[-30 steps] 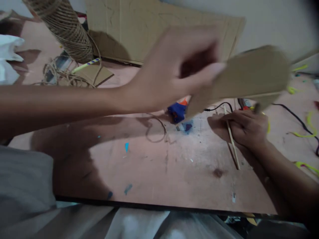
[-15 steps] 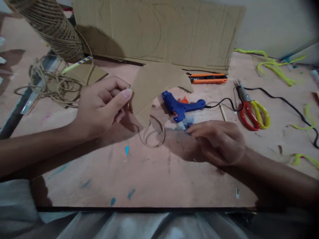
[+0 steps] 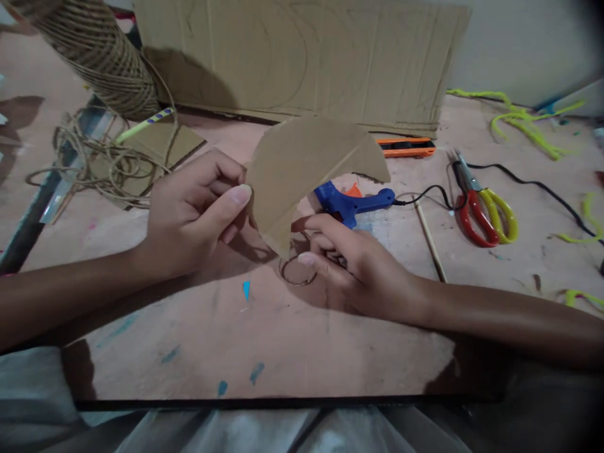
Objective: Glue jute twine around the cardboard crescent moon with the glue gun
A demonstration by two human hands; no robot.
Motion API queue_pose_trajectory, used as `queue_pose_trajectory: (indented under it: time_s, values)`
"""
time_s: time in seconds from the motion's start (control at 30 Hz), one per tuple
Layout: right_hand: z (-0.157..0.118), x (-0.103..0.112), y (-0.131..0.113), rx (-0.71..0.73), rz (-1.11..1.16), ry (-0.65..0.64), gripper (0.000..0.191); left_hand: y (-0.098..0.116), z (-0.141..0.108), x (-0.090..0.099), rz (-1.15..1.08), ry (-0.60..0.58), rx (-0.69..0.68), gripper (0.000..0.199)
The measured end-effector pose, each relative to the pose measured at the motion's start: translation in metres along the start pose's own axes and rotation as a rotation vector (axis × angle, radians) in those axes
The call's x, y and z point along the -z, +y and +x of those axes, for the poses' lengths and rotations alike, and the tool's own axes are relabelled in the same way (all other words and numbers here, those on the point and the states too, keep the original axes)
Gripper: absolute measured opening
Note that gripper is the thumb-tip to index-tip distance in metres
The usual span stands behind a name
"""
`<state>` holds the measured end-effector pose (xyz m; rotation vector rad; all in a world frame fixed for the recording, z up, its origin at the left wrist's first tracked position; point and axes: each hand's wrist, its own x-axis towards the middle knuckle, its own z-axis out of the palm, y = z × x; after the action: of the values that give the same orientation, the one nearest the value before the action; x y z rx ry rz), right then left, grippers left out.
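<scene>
My left hand [image 3: 198, 211] pinches the left edge of a crescent-like cardboard piece [image 3: 302, 154], thumb in front and fingers behind. The piece is held up over the table, its curved side toward the back and a pointed tip low down. Close to that tip is my right hand [image 3: 349, 264], with forefinger and thumb apart and the other fingers curled. A thin loop of twine [image 3: 298, 283] shows between and below those fingers; whether it is fixed to the cardboard I cannot tell. Behind the right hand lies a blue glue gun [image 3: 363, 201], partly covered by the cardboard and hand.
Red-and-yellow-handled scissors [image 3: 486, 214], an orange cutter [image 3: 410, 148] and a thin stick [image 3: 430, 242] lie rightward. A twine-wrapped cone [image 3: 104, 63] and tangled twine [image 3: 108, 157] are at left. A cardboard sheet [image 3: 226, 63] stands behind. Yellow-green strands [image 3: 528, 129] lie back right.
My right hand has moved left from beside the glue gun to the twine loop, its fingers parting. The cardboard piece has turned slightly and now covers part of the cutter.
</scene>
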<state>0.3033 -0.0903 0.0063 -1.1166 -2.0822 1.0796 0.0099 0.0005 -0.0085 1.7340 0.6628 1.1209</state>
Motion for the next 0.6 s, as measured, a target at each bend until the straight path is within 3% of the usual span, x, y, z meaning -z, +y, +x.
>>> queue_pose_trajectory:
  time_s: [0.13, 0.27, 0.47, 0.6]
  values:
    - [0.005, 0.008, -0.005, 0.033, -0.015, 0.011, 0.014, 0.004, 0.0, 0.001, 0.007, -0.003, 0.032, 0.049]
    - [0.008, 0.021, -0.013, 0.064, -0.054, 0.018, 0.024, 0.002, 0.0, 0.002, 0.005, 0.011, 0.009, 0.048]
    - [0.005, 0.045, -0.033, 0.109, -0.118, 0.028, 0.023, -0.007, 0.003, 0.007, 0.008, 0.031, 0.001, 0.046]
    - [-0.012, 0.059, -0.046, 0.1, -0.25, 0.145, 0.027, -0.015, 0.008, 0.011, 0.009, 0.02, -0.019, 0.047]
